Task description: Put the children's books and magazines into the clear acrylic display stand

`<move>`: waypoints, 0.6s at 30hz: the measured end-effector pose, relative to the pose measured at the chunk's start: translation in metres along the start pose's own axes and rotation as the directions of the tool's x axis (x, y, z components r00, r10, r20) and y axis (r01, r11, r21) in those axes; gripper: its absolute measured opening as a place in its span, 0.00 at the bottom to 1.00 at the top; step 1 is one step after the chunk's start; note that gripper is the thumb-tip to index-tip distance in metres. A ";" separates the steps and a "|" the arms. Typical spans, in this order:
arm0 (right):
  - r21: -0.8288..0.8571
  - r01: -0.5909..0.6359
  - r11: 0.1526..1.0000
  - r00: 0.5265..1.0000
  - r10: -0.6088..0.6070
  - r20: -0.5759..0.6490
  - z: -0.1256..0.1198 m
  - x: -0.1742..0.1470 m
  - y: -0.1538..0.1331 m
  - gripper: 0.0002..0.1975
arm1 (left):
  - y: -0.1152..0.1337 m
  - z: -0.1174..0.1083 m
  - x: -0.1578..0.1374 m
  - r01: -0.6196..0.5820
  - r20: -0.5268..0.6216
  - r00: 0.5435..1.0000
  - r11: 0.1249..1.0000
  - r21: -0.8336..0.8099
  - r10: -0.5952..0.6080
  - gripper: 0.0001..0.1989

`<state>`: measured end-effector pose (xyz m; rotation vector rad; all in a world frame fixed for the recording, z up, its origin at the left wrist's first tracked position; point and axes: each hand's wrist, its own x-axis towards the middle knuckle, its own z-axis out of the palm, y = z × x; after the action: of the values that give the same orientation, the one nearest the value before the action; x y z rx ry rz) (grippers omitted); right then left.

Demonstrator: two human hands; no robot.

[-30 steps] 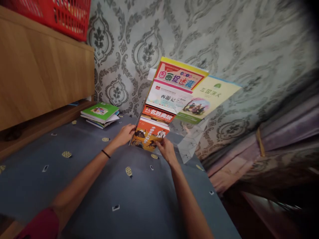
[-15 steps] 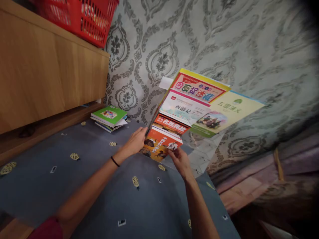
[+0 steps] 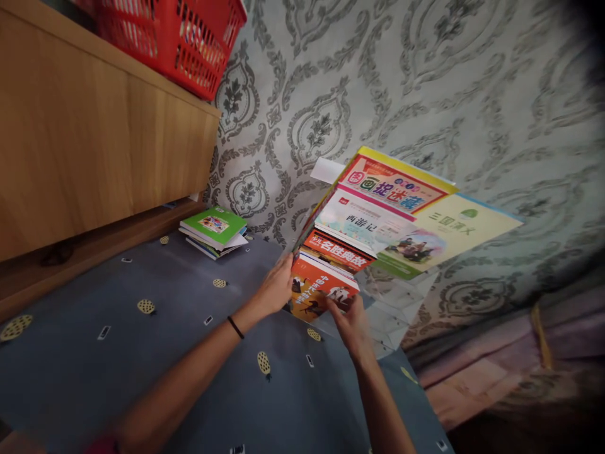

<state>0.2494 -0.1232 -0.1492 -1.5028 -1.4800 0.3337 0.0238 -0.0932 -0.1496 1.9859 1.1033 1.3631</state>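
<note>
In the lowest front tier of a clear stepped rack (image 3: 409, 325) stands an orange book (image 3: 312, 287) with a picture cover. My right hand (image 3: 352, 325) pinches its lower right side, thumb on the cover and the other fingers partly hidden. At the left edge of the same book my left hand (image 3: 276, 287) is closed, its fingertips hidden, close against the rack's side. Behind it rise a red-banded book (image 3: 333, 249), a pale book (image 3: 362, 217) and a yellow-edged book (image 3: 397, 186). A larger pale green book (image 3: 454, 230) sticks out to the right.
A green-topped stack of books (image 3: 215, 226) lies on the blue pineapple-print cloth (image 3: 189, 372), left of the rack. A wooden cabinet (image 3: 108, 139) carries a red basket (image 3: 189, 44). Patterned wallpaper (image 3: 321, 126) is behind, and a pinkish curtain (image 3: 482, 391) hangs at right.
The whole view has shifted slightly, so everything sits lower and further right. Both hands keep their places at the orange book, which hardly moves against the rack.
</note>
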 end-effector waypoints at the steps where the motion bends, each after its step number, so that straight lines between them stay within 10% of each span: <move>1: 0.002 -0.001 1.000 1.000 0.001 -0.010 0.000 0.000 -0.001 0.36 | -0.001 0.001 0.002 -0.003 -0.003 1.000 1.000 -0.017 0.003 0.33; 18: -0.089 0.101 0.991 0.994 -0.097 0.051 0.001 -0.003 0.001 0.25 | 0.003 0.006 0.005 -0.052 -0.062 0.997 0.999 0.009 0.053 0.33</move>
<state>0.2488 -0.1251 -0.1521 -1.4960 -1.6198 0.2455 0.0314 -0.0903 -0.1469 2.0031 1.0924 1.4590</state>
